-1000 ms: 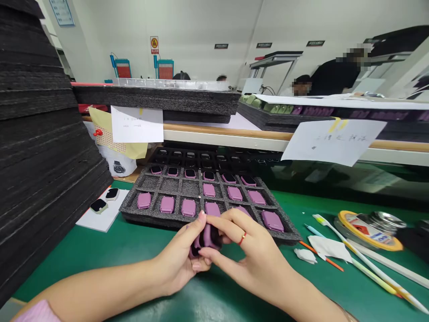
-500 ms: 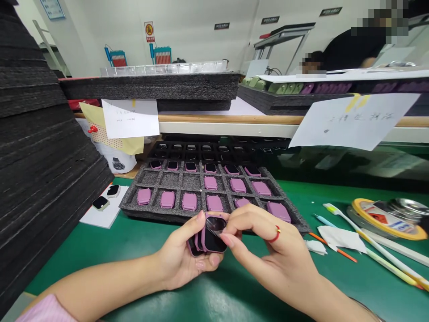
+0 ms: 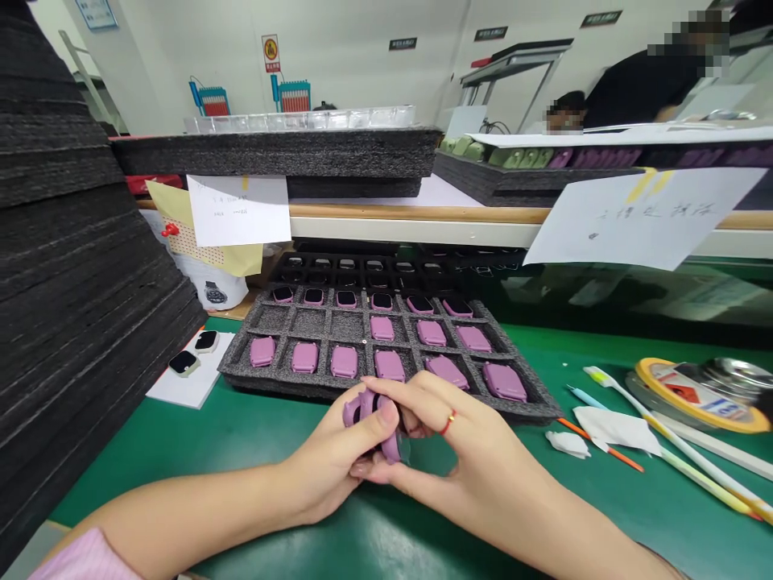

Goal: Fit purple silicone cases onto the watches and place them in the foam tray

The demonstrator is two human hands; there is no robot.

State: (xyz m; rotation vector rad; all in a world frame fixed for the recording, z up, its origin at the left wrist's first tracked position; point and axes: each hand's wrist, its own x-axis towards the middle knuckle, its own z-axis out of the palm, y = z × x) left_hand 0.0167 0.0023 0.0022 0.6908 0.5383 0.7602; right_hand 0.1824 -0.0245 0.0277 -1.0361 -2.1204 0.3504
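In front of the foam tray, my left hand (image 3: pixel 338 455) is closed around a few purple smartwatch cases (image 3: pixel 392 447), stacked and tilted edge-on, its thumb across them. My right hand (image 3: pixel 459 435) grips the same cases from the right, index finger on top and thumb underneath. A bit of clear film (image 3: pixel 404 451) shows at the front case's right edge. Fingers cover most of the stack. Behind my hands lies the black foam tray (image 3: pixel 386 391), with purple cases in its pockets: screens up in the back row, backs up in the nearer rows.
Two pale watch cases (image 3: pixel 183 363) rest on a white pad (image 3: pixel 193 393) at left, beside tall stacked foam (image 3: pixel 78 338). At right lie a tape roll (image 3: pixel 652 387), a toothbrush (image 3: pixel 682 439), tissue (image 3: pixel 616 427) and sticks. A shelf (image 3: pixel 423 228) spans behind; a person (image 3: pixel 634 84) works beyond.
The cases have turned from screens facing me to edge-on. My left thumb has moved over them, and my right hand has gone from pinching at the front screen to holding the stack.
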